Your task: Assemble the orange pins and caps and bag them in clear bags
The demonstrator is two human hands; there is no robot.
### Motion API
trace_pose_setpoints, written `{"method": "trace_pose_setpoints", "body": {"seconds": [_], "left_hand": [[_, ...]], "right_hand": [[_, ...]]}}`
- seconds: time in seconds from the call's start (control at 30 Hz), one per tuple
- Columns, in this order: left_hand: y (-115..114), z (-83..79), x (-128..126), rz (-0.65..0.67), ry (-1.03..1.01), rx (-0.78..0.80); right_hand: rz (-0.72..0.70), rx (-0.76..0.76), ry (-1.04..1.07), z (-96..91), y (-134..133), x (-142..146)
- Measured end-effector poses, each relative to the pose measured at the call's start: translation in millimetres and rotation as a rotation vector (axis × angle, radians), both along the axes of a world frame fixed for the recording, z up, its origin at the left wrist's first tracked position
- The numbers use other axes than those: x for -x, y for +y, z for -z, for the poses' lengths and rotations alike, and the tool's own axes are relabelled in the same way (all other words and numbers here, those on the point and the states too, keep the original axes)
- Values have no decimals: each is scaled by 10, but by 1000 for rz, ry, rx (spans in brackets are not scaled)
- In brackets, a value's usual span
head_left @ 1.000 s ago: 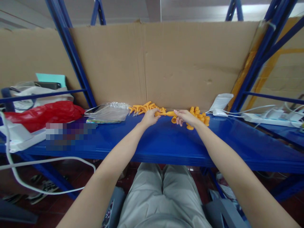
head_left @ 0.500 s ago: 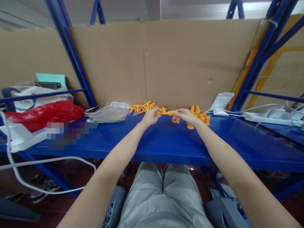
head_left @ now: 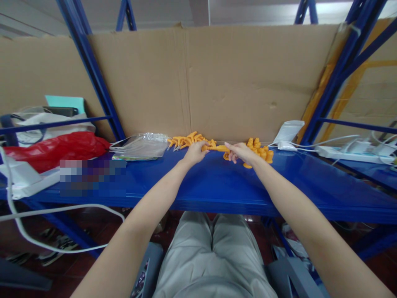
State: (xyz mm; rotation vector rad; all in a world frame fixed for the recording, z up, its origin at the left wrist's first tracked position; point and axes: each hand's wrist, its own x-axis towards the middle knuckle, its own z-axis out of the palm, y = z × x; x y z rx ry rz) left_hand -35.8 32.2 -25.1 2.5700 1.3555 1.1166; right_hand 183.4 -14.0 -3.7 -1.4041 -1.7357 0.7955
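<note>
Between my hands stretches a slim orange plastic piece (head_left: 221, 148), held level a little above the blue shelf (head_left: 214, 182). The closed fingers of my left hand (head_left: 195, 153) grip its left end. My right hand (head_left: 240, 152) pinches its right end between thumb and forefinger, the other fingers curled below. Behind my left hand lies a heap of branching orange pieces (head_left: 186, 140), some with small metal chains. Rounded orange pieces (head_left: 263, 153) are clustered beside my right wrist, partly hidden by it. A round orange part shows under my right fingers.
A cardboard sheet (head_left: 229, 82) stands along the back. To the left are a clear plastic bag (head_left: 142, 147), a red bag (head_left: 58, 150) and a white power strip (head_left: 35, 186). Another power strip (head_left: 353, 154) with cables lies at right, near a white packet (head_left: 288, 132). Blue uprights flank the shelf.
My right hand has shifted slightly on the orange piece, its thumb and fingers changing position. My left hand keeps its grip in nearly the same place. The view has moved slightly.
</note>
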Motion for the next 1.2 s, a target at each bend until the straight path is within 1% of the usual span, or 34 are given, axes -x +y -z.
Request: {"method": "trace_pose_setpoints", "body": {"seconds": [0.1,0.17,0.23,0.33,0.53,0.6,0.7,0.77,0.83,0.9,0.97,1.07,1.2], "left_hand": [[-15,-19,-15,-7,-12,5],[-24,-30,-27,-13,-15,-28],[-27,-35,-36,-19,-16,-53],[-21,-29,-43,-18,-22,-44],[-34,-21,-57,-8,-37,-20],[-70,-40,-58,-25,-25,-17],[-136,-92,-37,-76,37,20],[-159,-137,-8,-113,90,48],[-143,-186,25,-132,139,49],[-84,-235,50,-126,199,30],[8,-282,54,-108,287,15],[169,-349,5,-95,436,12],[343,-410,-156,-28,581,29]], "right_hand": [[15,24,36,23,22,11],[25,58,84,50,52,12],[20,93,132,77,83,8],[-1,111,177,96,104,3],[45,142,148,71,74,33],[96,84,131,50,79,27],[226,-127,61,-4,97,-34],[331,-273,-28,-54,97,-101],[440,-354,-140,-108,80,-170],[518,-366,-245,-154,55,-224],[558,-356,-311,-184,33,-257],[584,-350,-352,-198,21,-274],[593,-333,-384,-195,25,-284]]}}
